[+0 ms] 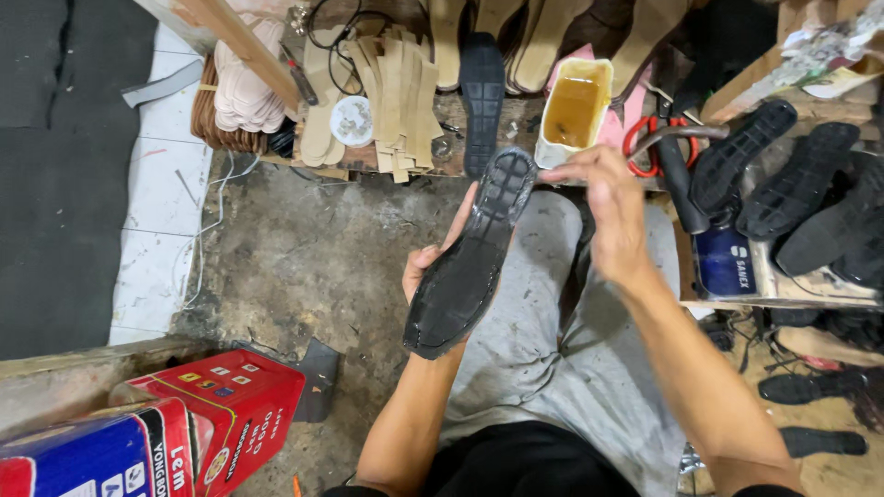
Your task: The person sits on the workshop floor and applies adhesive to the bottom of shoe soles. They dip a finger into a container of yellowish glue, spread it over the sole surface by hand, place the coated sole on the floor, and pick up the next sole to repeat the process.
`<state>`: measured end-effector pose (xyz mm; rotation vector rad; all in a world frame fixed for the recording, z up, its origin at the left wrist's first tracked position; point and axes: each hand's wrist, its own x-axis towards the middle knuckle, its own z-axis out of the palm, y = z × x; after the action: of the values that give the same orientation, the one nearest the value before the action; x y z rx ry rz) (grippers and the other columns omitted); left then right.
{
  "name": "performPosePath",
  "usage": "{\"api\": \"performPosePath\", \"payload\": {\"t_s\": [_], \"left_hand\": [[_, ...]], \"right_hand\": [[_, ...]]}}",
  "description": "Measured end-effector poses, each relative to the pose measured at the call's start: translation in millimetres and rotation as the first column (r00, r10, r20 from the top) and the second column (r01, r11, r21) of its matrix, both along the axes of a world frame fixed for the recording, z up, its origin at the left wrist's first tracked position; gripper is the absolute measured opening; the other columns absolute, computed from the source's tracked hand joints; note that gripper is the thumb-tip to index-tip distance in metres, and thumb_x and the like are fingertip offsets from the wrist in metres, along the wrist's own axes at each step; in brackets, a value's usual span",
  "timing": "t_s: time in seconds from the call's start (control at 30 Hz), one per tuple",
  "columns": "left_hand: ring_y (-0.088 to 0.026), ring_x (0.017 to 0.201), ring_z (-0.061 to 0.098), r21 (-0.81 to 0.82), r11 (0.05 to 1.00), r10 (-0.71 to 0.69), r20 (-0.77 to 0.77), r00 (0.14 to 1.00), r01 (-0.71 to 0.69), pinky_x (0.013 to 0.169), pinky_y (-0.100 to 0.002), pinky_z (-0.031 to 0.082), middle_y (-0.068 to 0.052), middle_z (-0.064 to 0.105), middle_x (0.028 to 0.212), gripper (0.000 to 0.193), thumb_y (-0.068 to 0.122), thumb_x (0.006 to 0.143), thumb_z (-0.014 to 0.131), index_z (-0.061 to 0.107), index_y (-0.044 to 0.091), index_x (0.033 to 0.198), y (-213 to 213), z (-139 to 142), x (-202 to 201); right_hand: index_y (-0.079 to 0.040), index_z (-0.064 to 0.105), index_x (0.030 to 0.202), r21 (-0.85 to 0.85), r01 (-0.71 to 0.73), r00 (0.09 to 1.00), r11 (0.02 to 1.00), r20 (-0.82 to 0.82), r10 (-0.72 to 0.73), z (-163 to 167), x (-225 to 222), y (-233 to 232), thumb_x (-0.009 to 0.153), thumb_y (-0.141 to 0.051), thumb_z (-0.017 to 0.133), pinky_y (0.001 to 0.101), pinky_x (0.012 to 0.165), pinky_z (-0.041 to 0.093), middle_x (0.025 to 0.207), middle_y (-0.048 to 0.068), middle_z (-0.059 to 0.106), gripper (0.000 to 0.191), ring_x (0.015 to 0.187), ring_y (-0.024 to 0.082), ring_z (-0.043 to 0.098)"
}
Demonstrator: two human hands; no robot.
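While the left hand [428, 267] cradles the black sole [470, 262], its glossy face looks coated; the right hand [612, 216], fingers loosely curled and empty, hovers by the glue tub [575, 110].

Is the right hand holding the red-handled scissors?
No: the right hand is at the black sole; the scissors lie untouched.

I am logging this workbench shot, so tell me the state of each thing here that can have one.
Left hand: holding the black sole from below.
Black sole: held up, tilted, glossy hollow side showing.
Right hand: fingertips at the sole's heel end; grip unclear.
Glue tub: open, amber liquid inside.
Red scissors: lying on the bench, partly hidden.
Red box: lying tilted on the floor.
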<state>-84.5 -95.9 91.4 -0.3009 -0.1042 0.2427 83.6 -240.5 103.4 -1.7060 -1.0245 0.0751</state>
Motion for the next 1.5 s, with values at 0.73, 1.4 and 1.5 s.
{"api": "performPosePath", "payload": {"t_s": [0.73, 1.4, 1.5], "left_hand": [[-0.032, 0.147, 0.041, 0.351, 0.935, -0.033, 0.19, 0.981, -0.037, 0.124, -0.039, 0.033, -0.024, 0.033, 0.165, 0.075, 0.058, 0.117, 0.035, 0.016, 0.006, 0.168, -25.1, 16.4, 26.1], [-0.027, 0.145, 0.045, 0.501, 0.856, -0.062, -0.14, 0.988, 0.125, 0.124, -0.038, 0.035, -0.017, 0.038, 0.164, 0.083, 0.059, 0.107, 0.033, 0.018, 0.006, 0.169, -48.6, 3.5, 20.2], [-0.03, 0.137, 0.048, 0.534, 0.836, -0.059, -0.137, 0.989, 0.124, 0.119, -0.041, 0.038, -0.019, 0.04, 0.16, 0.077, 0.055, 0.113, 0.035, 0.02, 0.008, 0.172, -72.1, -5.9, 28.7]], "right_hand": [[-0.02, 0.077, 0.12, -0.058, 0.233, 0.837, 0.971, 0.52, -0.17, 5.2, -106.7, -14.4, 0.109, -0.061, 0.019, 0.0493, 0.121, 0.017, 0.148, 0.012, 0.039, 0.072, 0.14, 0.032, 0.029], [-0.028, 0.061, 0.139, -0.073, 0.121, 0.934, 0.99, 0.347, -0.088, 14.0, -116.1, -59.6, 0.104, -0.053, 0.045, 0.0548, 0.124, 0.015, 0.163, 0.015, 0.035, 0.046, 0.155, 0.038, 0.024], [-0.019, 0.031, 0.158, 0.151, 0.143, 0.938, 0.978, -0.335, -0.086, -0.2, -112.5, -73.8, 0.107, -0.044, 0.047, 0.047, 0.124, 0.03, 0.166, 0.021, 0.023, 0.059, 0.158, 0.037, 0.022]]}}
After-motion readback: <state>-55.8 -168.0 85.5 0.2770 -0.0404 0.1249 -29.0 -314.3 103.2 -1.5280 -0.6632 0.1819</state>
